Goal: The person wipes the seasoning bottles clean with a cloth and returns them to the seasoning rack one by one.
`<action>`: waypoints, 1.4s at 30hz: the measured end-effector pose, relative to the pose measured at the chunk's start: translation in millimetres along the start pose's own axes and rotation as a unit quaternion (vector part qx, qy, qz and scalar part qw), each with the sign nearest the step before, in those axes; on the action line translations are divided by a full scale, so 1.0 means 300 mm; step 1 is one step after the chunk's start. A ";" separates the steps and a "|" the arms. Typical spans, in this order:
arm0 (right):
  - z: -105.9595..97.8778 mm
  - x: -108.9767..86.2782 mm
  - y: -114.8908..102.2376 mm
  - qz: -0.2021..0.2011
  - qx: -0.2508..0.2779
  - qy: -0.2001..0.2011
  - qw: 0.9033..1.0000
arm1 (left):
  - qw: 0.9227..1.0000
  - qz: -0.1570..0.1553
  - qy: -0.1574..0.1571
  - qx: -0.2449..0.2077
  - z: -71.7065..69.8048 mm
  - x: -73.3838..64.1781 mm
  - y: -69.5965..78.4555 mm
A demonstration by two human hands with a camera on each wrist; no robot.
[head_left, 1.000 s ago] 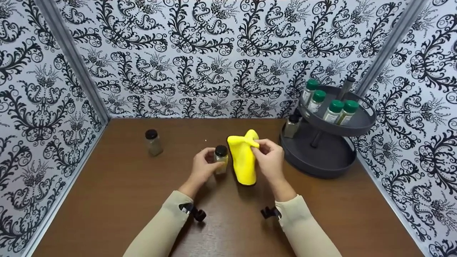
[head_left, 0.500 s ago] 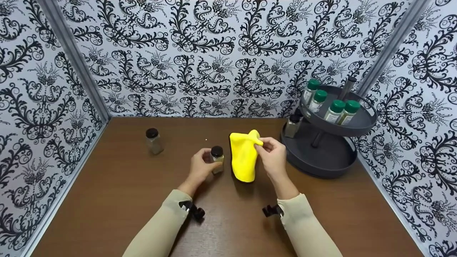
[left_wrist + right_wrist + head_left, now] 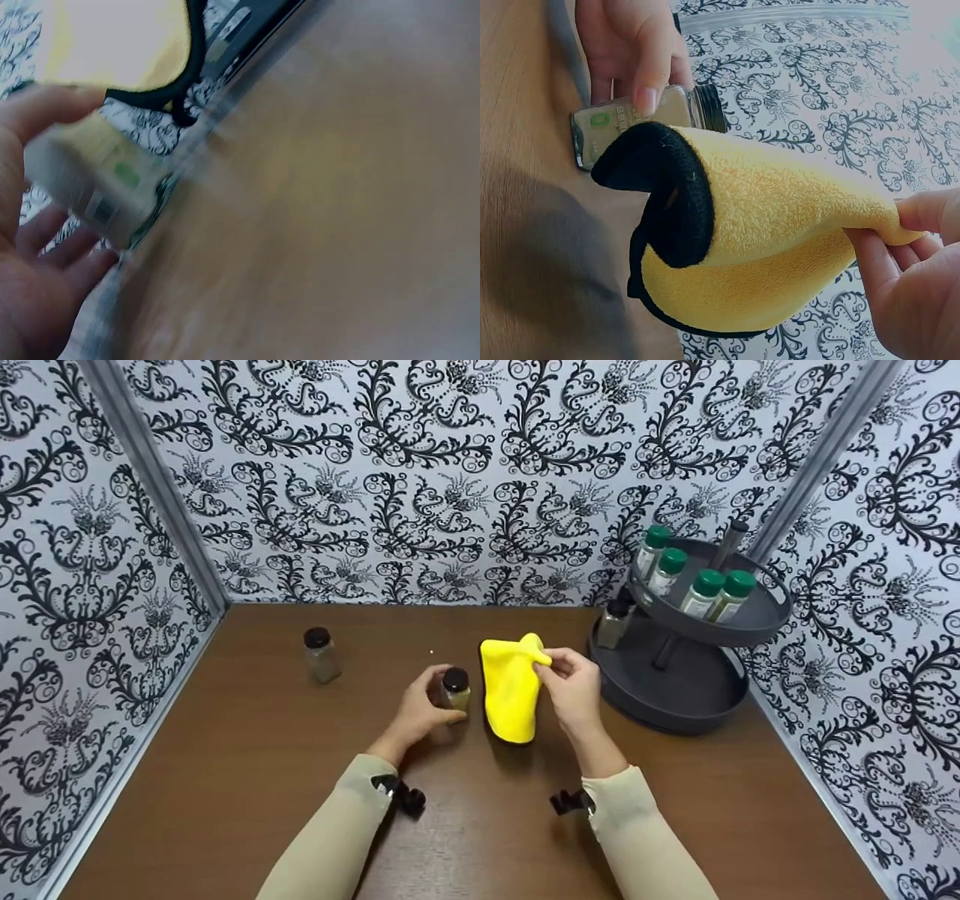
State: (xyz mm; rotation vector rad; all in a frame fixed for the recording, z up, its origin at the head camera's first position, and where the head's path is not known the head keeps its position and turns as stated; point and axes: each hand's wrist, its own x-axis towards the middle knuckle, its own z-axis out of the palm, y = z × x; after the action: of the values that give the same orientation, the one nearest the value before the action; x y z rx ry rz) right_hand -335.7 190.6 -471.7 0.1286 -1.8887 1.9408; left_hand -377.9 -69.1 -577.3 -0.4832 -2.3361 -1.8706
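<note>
In the head view, a square glass spice jar (image 3: pixel 455 694) with a black lid stands upright on the wooden table. My left hand (image 3: pixel 424 706) is around it, thumb and fingers spread on either side. The left wrist view has the jar (image 3: pixel 101 180) blurred between the thumb above and loosely extended fingers below. My right hand (image 3: pixel 576 690) pinches a bunched corner of a yellow cloth (image 3: pixel 511 694) with black edging. From that pinch the cloth (image 3: pixel 780 202) hangs folded, right of the jar, its lower edge close over the table.
Another black-lidded jar (image 3: pixel 321 656) stands at the left. A dark two-tier round rack (image 3: pixel 667 724) is at the right, with several green-capped jars (image 3: pixel 701 594) on top and a black-lidded jar (image 3: pixel 613 624) below. Patterned walls (image 3: pixel 420 510) enclose the table (image 3: pixel 262 780).
The spice jar has moved slightly left, away from the cloth, and the left thumb and fingers have spread wider around it. The right hand keeps its pinch on the cloth, almost still.
</note>
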 end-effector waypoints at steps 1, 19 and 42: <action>-0.001 0.000 0.000 0.001 0.001 0.001 1.000 | 1.000 0.005 -0.020 -0.007 -0.008 0.008 -0.007; 0.009 -0.001 -0.007 0.009 0.010 -0.004 1.000 | 0.995 0.038 -0.079 -0.044 -0.017 0.046 -0.037; 0.038 -0.030 0.043 0.000 -0.038 -0.019 0.999 | 0.995 -0.008 -0.003 -0.097 0.041 0.002 0.062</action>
State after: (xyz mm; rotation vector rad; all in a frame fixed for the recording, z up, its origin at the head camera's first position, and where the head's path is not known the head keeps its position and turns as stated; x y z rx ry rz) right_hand -334.8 177.6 -486.0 0.1430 -1.9833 1.8770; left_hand -371.4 -53.5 -562.6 -0.4901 -2.1785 -2.1189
